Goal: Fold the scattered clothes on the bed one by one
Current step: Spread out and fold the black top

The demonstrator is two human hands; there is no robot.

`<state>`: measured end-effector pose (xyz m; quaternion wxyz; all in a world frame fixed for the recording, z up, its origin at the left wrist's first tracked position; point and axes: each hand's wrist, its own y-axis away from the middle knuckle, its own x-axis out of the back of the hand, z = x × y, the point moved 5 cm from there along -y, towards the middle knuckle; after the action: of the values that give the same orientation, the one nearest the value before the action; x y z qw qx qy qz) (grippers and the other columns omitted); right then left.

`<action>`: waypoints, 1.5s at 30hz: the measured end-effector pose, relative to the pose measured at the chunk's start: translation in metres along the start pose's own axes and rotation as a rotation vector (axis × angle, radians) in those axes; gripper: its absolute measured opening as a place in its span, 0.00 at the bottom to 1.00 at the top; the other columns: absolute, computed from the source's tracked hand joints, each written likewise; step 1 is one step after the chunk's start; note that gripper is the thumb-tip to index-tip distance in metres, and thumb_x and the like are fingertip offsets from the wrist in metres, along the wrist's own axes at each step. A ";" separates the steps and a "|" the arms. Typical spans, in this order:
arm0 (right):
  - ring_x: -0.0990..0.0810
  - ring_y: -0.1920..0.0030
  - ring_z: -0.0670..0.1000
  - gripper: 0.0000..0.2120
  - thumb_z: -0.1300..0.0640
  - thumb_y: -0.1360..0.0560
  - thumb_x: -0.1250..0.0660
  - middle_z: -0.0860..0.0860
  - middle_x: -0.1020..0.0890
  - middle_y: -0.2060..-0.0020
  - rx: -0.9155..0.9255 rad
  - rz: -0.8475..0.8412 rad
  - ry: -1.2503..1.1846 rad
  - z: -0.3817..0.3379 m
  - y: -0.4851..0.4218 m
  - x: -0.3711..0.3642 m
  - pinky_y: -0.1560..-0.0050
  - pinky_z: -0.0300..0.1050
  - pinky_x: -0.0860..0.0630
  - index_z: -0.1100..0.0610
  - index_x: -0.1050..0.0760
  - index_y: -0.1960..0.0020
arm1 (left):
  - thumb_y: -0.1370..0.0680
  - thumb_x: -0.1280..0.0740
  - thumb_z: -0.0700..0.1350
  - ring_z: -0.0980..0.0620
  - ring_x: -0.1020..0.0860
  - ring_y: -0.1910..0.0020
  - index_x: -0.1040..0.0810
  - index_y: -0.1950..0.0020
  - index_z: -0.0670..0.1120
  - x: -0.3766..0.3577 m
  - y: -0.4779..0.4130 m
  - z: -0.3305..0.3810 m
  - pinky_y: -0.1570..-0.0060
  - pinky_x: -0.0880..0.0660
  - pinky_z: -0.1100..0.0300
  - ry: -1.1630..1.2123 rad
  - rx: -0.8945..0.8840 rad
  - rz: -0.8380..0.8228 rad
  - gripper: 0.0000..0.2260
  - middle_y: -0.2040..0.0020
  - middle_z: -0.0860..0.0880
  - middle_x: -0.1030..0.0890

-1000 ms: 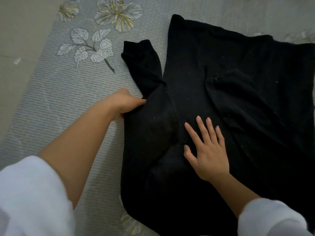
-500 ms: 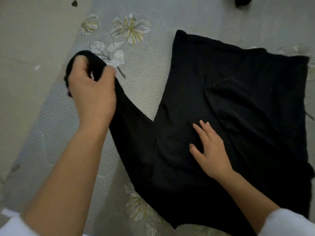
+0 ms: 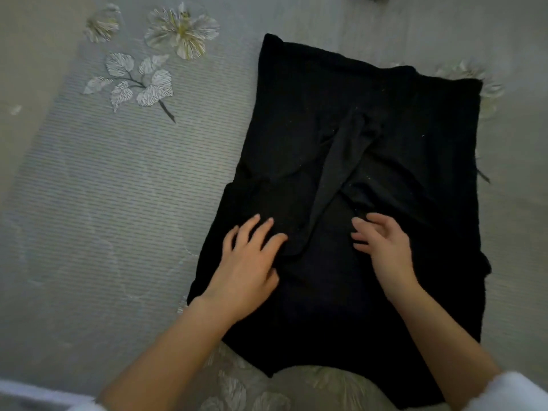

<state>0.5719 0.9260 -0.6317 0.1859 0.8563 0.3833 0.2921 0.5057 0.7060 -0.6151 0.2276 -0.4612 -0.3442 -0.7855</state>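
Items in view: one black garment point(image 3: 370, 114) on one grey bed sheet point(image 3: 118, 203). Hands: two, namely one left hand point(image 3: 246, 262) and one right hand point(image 3: 385, 247). White sleeve cuffs: two, at the lower corners point(image 3: 44, 396) point(image 3: 510, 390). Printed flowers at upper left: two point(image 3: 181, 31) point(image 3: 102, 23). Printed leaf sprig point(image 3: 139, 81): one
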 end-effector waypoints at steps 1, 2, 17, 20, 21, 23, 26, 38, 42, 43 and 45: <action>0.19 0.50 0.48 0.25 0.47 0.28 0.29 0.48 0.19 0.53 -0.002 -0.037 0.014 -0.005 -0.004 -0.006 0.52 0.44 0.21 0.56 0.29 0.35 | 0.27 0.33 0.48 0.45 0.43 0.25 0.32 0.29 0.52 0.001 0.005 -0.006 0.30 0.44 0.46 -0.022 0.017 0.026 0.26 0.26 0.46 0.36; 0.19 0.50 0.48 0.30 0.43 0.30 0.28 0.48 0.19 0.51 0.003 -0.057 0.040 -0.010 -0.009 -0.012 0.51 0.44 0.21 0.55 0.31 0.33 | 0.28 0.31 0.47 0.43 0.37 0.28 0.29 0.31 0.51 0.001 0.009 -0.010 0.33 0.39 0.46 -0.043 0.025 0.048 0.26 0.28 0.45 0.32; 0.21 0.55 0.53 0.13 0.68 0.29 0.40 0.53 0.20 0.58 -0.104 0.473 -0.406 -0.053 -0.055 0.002 0.51 0.46 0.22 0.62 0.21 0.49 | 0.25 0.39 0.43 0.51 0.24 0.47 0.48 0.23 0.55 -0.011 0.011 -0.024 0.51 0.32 0.57 -0.161 0.084 0.009 0.32 0.42 0.51 0.28; 0.18 0.54 0.56 0.15 0.68 0.34 0.41 0.56 0.18 0.53 -0.345 0.212 -0.649 -0.026 -0.047 0.005 0.48 0.55 0.20 0.63 0.24 0.51 | 0.24 0.40 0.43 0.50 0.22 0.51 0.50 0.23 0.57 -0.017 0.016 -0.026 0.56 0.31 0.58 -0.135 0.051 -0.036 0.33 0.42 0.52 0.27; 0.18 0.51 0.58 0.17 0.66 0.34 0.39 0.56 0.17 0.49 -0.351 0.120 -0.653 -0.027 -0.046 0.005 0.46 0.56 0.20 0.62 0.23 0.46 | 0.24 0.40 0.44 0.50 0.21 0.53 0.52 0.23 0.59 -0.019 0.016 -0.027 0.59 0.31 0.59 -0.121 0.038 -0.043 0.33 0.43 0.52 0.27; 0.18 0.47 0.58 0.19 0.58 0.29 0.33 0.57 0.17 0.45 -0.315 -0.011 -0.650 -0.040 -0.056 0.003 0.44 0.53 0.21 0.59 0.23 0.38 | 0.23 0.40 0.46 0.50 0.20 0.56 0.57 0.24 0.63 -0.017 0.017 -0.030 0.63 0.31 0.59 -0.077 0.031 -0.057 0.35 0.48 0.53 0.26; 0.17 0.49 0.55 0.18 0.56 0.24 0.33 0.55 0.17 0.45 -0.248 0.034 -0.665 -0.067 -0.076 0.008 0.55 0.47 0.18 0.55 0.25 0.35 | 0.23 0.40 0.49 0.50 0.21 0.57 0.65 0.27 0.67 -0.012 0.018 -0.037 0.63 0.32 0.59 -0.057 0.047 -0.096 0.37 0.55 0.55 0.30; 0.24 0.46 0.50 0.26 0.50 0.26 0.31 0.52 0.25 0.36 -0.239 0.385 -0.298 -0.014 -0.081 0.077 0.51 0.46 0.24 0.52 0.34 0.30 | 0.25 0.35 0.57 0.63 0.28 0.65 0.35 0.29 0.63 -0.004 0.048 -0.006 0.65 0.34 0.72 0.294 -0.091 -0.276 0.25 0.51 0.61 0.28; 0.27 0.42 0.50 0.37 0.47 0.31 0.28 0.52 0.30 0.34 -0.068 0.452 -0.108 -0.009 -0.063 0.066 0.40 0.47 0.28 0.50 0.40 0.27 | 0.25 0.32 0.45 0.60 0.27 0.52 0.23 0.38 0.51 0.022 0.027 -0.040 0.50 0.32 0.64 0.472 0.143 0.347 0.15 0.49 0.55 0.24; 0.28 0.44 0.48 0.37 0.48 0.31 0.27 0.51 0.29 0.36 -0.029 0.451 -0.099 -0.008 -0.055 0.062 0.43 0.44 0.29 0.50 0.41 0.27 | 0.24 0.33 0.46 0.57 0.31 0.45 0.27 0.34 0.51 0.027 0.020 -0.046 0.45 0.35 0.63 0.421 0.179 0.409 0.18 0.43 0.53 0.25; 0.28 0.49 0.44 0.37 0.51 0.31 0.27 0.47 0.29 0.42 0.005 0.444 -0.106 -0.004 -0.038 0.054 0.51 0.38 0.31 0.50 0.42 0.27 | 0.23 0.36 0.53 0.53 0.39 0.36 0.37 0.26 0.54 0.029 -0.002 -0.052 0.39 0.42 0.59 0.346 0.192 0.320 0.25 0.35 0.56 0.30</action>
<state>0.5771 0.9916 -0.6300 0.1349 0.9341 0.1760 0.2798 0.4613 0.6676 -0.6079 0.4474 -0.3450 -0.2955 -0.7704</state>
